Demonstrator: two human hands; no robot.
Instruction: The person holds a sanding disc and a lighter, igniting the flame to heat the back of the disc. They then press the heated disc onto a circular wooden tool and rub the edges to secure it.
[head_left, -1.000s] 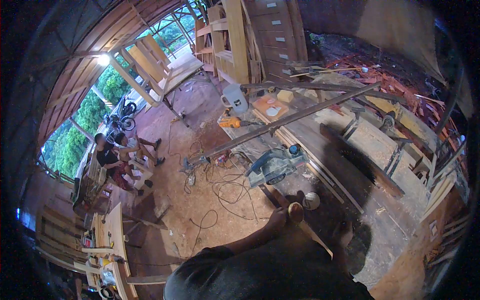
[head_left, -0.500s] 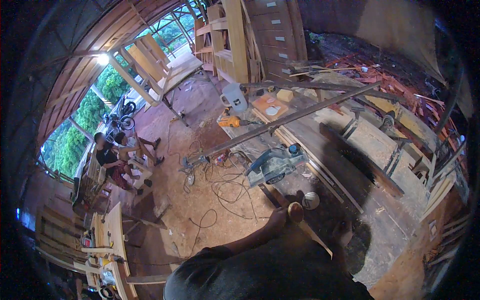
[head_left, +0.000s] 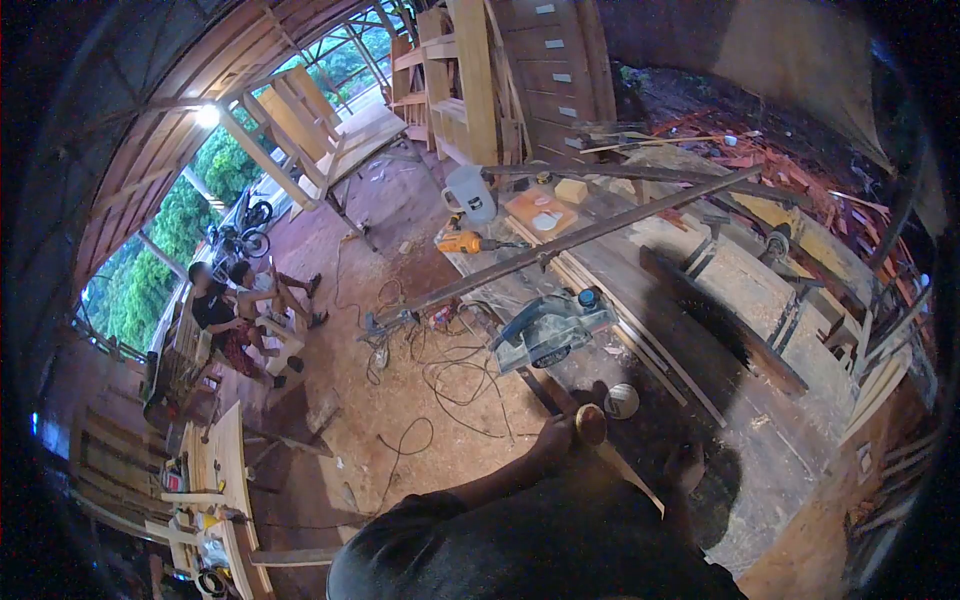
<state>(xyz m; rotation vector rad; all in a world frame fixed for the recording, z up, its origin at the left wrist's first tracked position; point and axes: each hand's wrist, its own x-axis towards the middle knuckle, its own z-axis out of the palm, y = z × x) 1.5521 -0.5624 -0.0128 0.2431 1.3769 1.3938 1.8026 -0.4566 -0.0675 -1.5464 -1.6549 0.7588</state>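
Observation:
My left hand (head_left: 557, 438) is closed beside a round wooden end (head_left: 591, 425), apparently gripping the piece it belongs to; the rest of that piece is hidden. A narrow wooden strip (head_left: 628, 475) runs under the round end toward my body. In shadow on the strip's other side is my right hand (head_left: 686, 468), too dark to make out its fingers. Just ahead, an electric planer (head_left: 550, 330) with a blue knob lies on the workbench (head_left: 755, 480). Between the planer and my hands sits a pale round object (head_left: 621, 401).
A long bar (head_left: 600, 232) crosses the bench. Beyond it are an orange power tool (head_left: 465, 242) and a translucent jug (head_left: 472, 195). Cables (head_left: 455, 375) tangle over the sawdust-covered floor. Two people (head_left: 235, 315) sit at the left, near a motorcycle (head_left: 240, 238).
Hands, planer and strip look almost the same as before. One seated person's hand and arm have shifted slightly.

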